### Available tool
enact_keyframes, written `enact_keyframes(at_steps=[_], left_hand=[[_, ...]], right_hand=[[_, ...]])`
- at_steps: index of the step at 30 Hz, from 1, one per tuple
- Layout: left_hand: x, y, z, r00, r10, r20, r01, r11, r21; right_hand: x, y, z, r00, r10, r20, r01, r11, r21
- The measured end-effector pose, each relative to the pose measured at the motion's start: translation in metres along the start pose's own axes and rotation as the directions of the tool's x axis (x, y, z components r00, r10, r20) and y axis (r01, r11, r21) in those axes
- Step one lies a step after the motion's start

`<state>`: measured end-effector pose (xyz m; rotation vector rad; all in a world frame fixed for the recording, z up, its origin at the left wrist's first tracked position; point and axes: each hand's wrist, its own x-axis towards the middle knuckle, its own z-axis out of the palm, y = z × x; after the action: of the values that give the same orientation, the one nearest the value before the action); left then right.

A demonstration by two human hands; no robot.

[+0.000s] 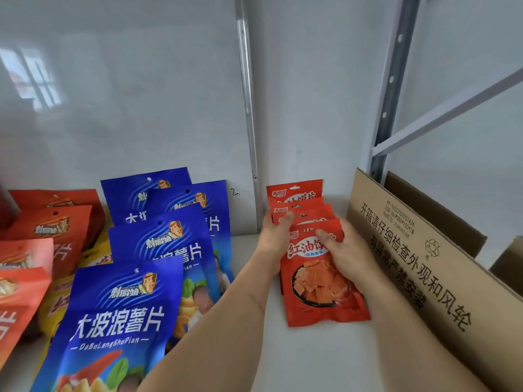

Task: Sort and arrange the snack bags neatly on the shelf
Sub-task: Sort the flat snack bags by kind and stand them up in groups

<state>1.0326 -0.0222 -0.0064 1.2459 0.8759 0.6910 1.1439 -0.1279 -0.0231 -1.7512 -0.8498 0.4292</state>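
Observation:
A row of small red snack bags (319, 292) leans in an overlapping line on the white shelf (325, 360), right of centre. My left hand (273, 239) grips the left edge of the middle red bags, thumb over their tops. My right hand (343, 250) presses on the top of the front red bag, fingers over its label. To the left, a row of large blue chip bags (121, 321) overlaps front to back. Further left stand red chip bags (45, 230).
An open cardboard box (424, 267) with black printed characters stands along the right side, close to my right forearm. Yellow bags (52, 306) peek out between the blue and red rows. A grey shelf upright (390, 89) rises behind the box.

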Motion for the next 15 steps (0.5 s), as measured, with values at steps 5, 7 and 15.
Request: enact_keyframes(at_steps=[5,7,15], left_hand=[[0.000,0.002,0.001,1.000,-0.013,0.001,0.013,1.000,0.013],[-0.001,0.003,0.000,1.000,-0.012,0.003,0.012,1.000,0.020],[-0.013,0.007,-0.005,0.997,0.009,-0.080,0.000,0.994,0.112]], right_hand=[[-0.002,0.001,-0.001,1.000,0.012,0.007,-0.012,1.000,0.004],[-0.001,0.001,0.000,1.000,0.006,0.004,-0.006,1.000,0.014],[-0.005,-0.010,-0.002,1.000,0.013,-0.025,-0.014,0.999,-0.049]])
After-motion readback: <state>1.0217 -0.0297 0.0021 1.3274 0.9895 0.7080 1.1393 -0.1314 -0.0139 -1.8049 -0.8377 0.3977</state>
